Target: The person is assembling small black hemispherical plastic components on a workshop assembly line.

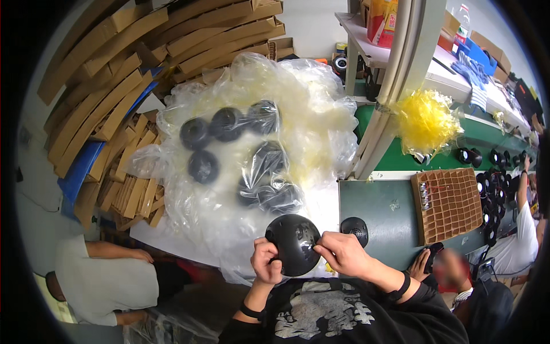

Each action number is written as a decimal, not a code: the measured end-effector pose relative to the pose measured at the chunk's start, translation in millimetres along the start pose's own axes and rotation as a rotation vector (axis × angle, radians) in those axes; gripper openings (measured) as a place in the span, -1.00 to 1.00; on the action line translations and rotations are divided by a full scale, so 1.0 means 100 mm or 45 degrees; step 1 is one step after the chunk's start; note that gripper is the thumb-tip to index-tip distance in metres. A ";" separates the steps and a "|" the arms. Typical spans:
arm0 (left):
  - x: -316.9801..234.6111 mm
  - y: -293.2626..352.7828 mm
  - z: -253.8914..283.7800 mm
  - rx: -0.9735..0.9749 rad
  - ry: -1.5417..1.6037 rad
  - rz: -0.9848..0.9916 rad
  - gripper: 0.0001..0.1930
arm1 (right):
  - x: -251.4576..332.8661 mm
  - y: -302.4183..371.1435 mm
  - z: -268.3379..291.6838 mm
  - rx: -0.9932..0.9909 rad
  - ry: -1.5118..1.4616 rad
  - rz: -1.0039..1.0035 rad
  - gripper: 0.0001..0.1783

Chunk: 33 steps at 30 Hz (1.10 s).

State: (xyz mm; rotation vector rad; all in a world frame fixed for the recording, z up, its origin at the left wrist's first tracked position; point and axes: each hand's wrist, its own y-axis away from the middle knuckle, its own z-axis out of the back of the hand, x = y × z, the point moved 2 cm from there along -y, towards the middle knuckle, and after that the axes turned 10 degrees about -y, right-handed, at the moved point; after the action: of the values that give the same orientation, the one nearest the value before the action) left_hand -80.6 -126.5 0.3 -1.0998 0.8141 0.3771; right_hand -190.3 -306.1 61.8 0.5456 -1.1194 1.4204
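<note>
A glossy black round shell [293,243] is held up in front of my chest, over the near edge of the white table. My left hand [267,262] grips its left side, fingers curled round the edge. Pressed to the right edge is my right hand [344,253], thumb and forefinger pinched together; whether a thin film lies between them cannot be seen. Just beyond my right hand, a black rounded piece with a perforated grille [354,231] lies on the green work surface. Several similar black round pieces [227,124] lie under clear plastic film on the white table.
Clear plastic bags [321,109] heap over the white table [323,206]. Stacked cardboard [109,114] stands left. At right are a divided cardboard tray [450,206], a pale post [395,80] and a yellow plastic bundle [427,121]. Co-workers sit left [109,281] and right [484,304].
</note>
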 end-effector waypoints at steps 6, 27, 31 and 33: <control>0.15 0.09 -0.39 0.091 0.254 1.119 -0.63 | -0.16 0.05 -0.15 0.128 0.426 0.254 -0.79; -0.08 -0.15 -0.58 -0.028 0.377 0.662 -0.54 | -0.03 0.52 -0.45 -0.248 -1.930 -0.860 -0.75; -0.15 -0.18 -0.59 0.051 0.380 0.712 -0.53 | 0.01 0.55 -0.37 -0.242 -1.857 -0.838 -0.74; -0.20 -0.19 -0.62 0.085 0.348 0.711 -0.53 | 0.03 0.57 -0.33 -0.226 -1.717 -0.794 -0.73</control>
State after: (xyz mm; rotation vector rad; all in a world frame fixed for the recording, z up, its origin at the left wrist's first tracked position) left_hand -106.0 -188.1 14.5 -0.8578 1.3725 0.6682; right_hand -234.9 -267.6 32.6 1.6605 -1.8183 0.2570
